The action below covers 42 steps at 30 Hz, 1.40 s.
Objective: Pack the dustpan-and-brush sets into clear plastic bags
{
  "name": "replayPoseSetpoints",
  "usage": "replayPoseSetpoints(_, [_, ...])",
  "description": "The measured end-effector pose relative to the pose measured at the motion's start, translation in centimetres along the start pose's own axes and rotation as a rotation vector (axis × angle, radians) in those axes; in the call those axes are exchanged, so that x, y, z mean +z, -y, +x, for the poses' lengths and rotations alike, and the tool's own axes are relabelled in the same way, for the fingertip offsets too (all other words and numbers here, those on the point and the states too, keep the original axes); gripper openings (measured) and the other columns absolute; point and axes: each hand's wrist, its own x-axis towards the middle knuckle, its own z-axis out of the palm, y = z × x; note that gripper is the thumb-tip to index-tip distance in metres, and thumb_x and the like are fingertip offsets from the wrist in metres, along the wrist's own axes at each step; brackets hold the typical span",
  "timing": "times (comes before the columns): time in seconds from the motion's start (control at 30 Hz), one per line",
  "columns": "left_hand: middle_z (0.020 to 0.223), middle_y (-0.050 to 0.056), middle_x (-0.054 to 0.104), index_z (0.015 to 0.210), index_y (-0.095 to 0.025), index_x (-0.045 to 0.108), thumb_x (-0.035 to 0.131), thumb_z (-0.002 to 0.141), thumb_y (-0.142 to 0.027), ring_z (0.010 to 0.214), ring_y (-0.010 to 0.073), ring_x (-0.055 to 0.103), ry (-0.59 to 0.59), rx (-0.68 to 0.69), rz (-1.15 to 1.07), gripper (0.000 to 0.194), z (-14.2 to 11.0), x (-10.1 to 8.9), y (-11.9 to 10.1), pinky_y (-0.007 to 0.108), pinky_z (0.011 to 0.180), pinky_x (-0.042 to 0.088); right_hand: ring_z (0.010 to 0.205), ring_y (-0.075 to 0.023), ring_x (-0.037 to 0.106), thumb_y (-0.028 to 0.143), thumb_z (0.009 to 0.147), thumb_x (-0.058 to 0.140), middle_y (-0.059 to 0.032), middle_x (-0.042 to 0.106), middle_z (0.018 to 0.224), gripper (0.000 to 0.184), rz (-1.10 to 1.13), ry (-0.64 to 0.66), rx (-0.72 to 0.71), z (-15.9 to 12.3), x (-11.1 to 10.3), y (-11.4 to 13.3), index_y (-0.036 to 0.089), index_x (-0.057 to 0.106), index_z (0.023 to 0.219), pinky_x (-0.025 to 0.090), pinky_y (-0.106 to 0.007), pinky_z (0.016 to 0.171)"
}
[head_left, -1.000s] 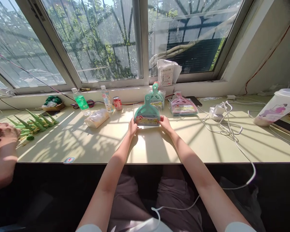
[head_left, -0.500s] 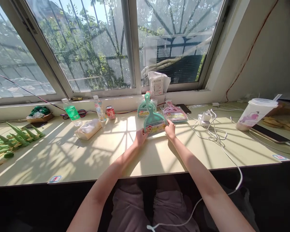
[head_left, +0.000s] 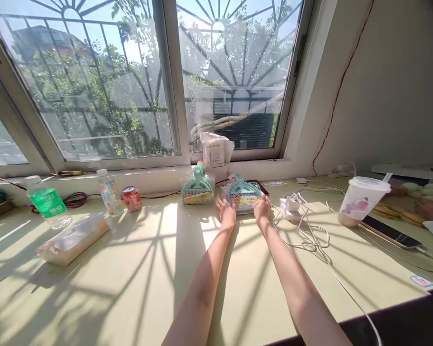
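Observation:
A teal dustpan-and-brush set (head_left: 244,196) in clear plastic wrap lies near the back of the table, its handle toward the window. My left hand (head_left: 226,211) is at its left edge, fingers on the wrap and thumb by the pan. At the right edge, my right hand (head_left: 262,209) grips the pack with bent fingers. Close by on the left, a second green dustpan-and-brush set (head_left: 198,190) leans near the sill. The pink set seen earlier is hidden, where the teal pack now lies.
A white charger with tangled cable (head_left: 292,207), a lidded cup (head_left: 362,199) and a phone (head_left: 389,232) are at right. At left are a tissue pack (head_left: 74,240), two bottles (head_left: 110,194) and a red can (head_left: 132,198). Another person's hand (head_left: 431,211) shows far right.
Both my hands have moved the teal set away from me and to the right, onto the spot of the pink set. The view has turned right and come closer to the table.

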Motion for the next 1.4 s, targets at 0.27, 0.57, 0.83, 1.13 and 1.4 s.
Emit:
replayPoseSetpoints(0.27, [0.184,0.013,0.040,0.176,-0.027,0.042,0.056,0.107,-0.020,0.169,0.0279,0.042,0.019,0.044,-0.100,0.071,0.4,0.7,1.4,0.039,0.136,0.039,0.137,-0.0354,0.070,0.017,0.104,0.044,-0.0223,0.076,0.143,0.058,-0.062,0.147,0.113,-1.0,-0.2,0.4,0.017,0.061,0.159,0.052,-0.051,0.118])
replayPoseSetpoints(0.57, [0.185,0.016,0.033,0.156,-0.026,0.067,0.054,0.111,-0.029,0.173,0.0340,0.031,0.084,0.120,0.075,0.046,-1.0,0.2,0.3,0.050,0.134,0.042,0.138,-0.0320,0.070,0.018,0.105,0.049,-0.0175,0.078,0.142,0.054,-0.003,0.158,0.119,-0.7,-0.8,0.2,0.022,0.066,0.157,0.054,-0.049,0.118])
replayPoseSetpoints(0.83, [0.187,0.014,0.028,0.162,-0.027,0.059,0.054,0.109,-0.024,0.171,0.0305,0.037,0.146,0.129,0.071,0.053,-1.3,0.0,0.3,0.045,0.132,0.045,0.139,-0.0342,0.067,0.028,0.110,0.048,-0.0187,0.076,0.143,0.046,-0.006,0.155,0.134,-0.9,-0.6,0.2,0.022,0.064,0.152,0.051,-0.054,0.118])
replayPoseSetpoints(1.13, [0.185,0.014,0.032,0.163,-0.028,0.057,0.053,0.111,-0.029,0.168,0.0301,0.039,0.167,0.117,0.070,0.052,-1.2,0.5,0.3,0.043,0.130,0.046,0.123,-0.0355,0.067,0.034,0.114,0.038,-0.0229,0.075,0.131,0.040,-0.332,0.072,-0.275,-2.5,-2.0,2.4,0.016,0.070,0.128,0.047,-0.049,0.107])
replayPoseSetpoints(1.4, [0.182,0.014,0.038,0.162,-0.028,0.057,0.052,0.113,-0.033,0.166,0.0304,0.041,0.199,0.089,0.080,0.050,-1.5,0.1,0.1,0.043,0.130,0.045,0.097,-0.0291,0.079,0.031,0.120,0.031,-0.0205,0.082,0.111,0.044,-0.529,0.514,-0.313,-3.7,-1.2,4.9,0.013,0.071,0.123,0.046,-0.031,0.075])
